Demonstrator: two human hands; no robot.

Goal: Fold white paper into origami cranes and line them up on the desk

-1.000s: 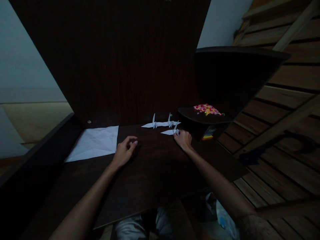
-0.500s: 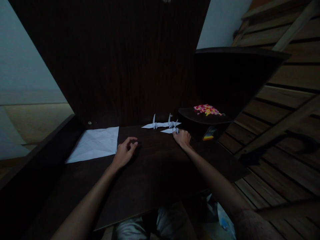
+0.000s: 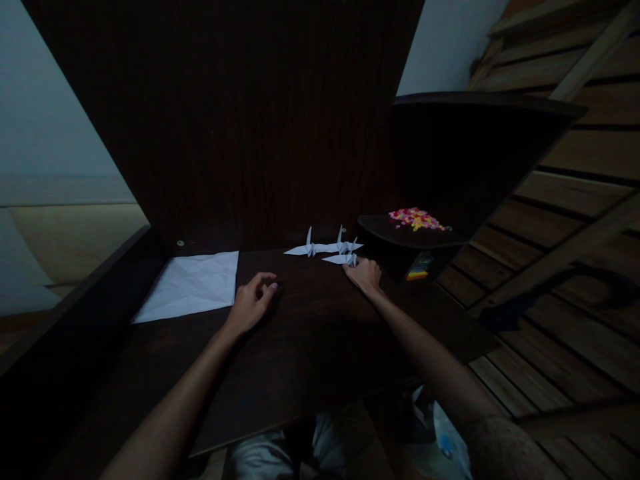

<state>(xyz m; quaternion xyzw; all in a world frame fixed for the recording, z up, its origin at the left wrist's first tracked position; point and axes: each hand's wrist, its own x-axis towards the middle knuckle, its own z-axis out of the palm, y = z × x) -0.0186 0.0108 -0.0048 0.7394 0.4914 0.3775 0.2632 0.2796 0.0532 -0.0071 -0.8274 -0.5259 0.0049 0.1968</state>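
Note:
On the dark desk, white origami cranes stand in a row along the back panel, a left crane (image 3: 299,251) and a right crane (image 3: 330,249) touching or overlapping. Just in front of them sits another paper crane (image 3: 336,259), its wing pointing left. My right hand (image 3: 364,273) is at this front crane's right end, thumb and fingers closed around its lower edge; the fingertips are partly hidden. My left hand (image 3: 253,300) rests on the desk with nothing in it, fingers loosely curved and thumb apart. To its left lies a creased white paper sheet (image 3: 193,287).
A small corner shelf (image 3: 375,227) at the right holds a pile of pink, red and yellow bits (image 3: 416,218). Beneath it is a box with a rainbow-coloured edge (image 3: 418,274). A raised side board (image 3: 75,300) borders the desk at left; wooden slats (image 3: 565,267) stand at right.
The front crane has shifted very slightly back toward the row, and my right thumb now covers less of it. My left hand stays in place.

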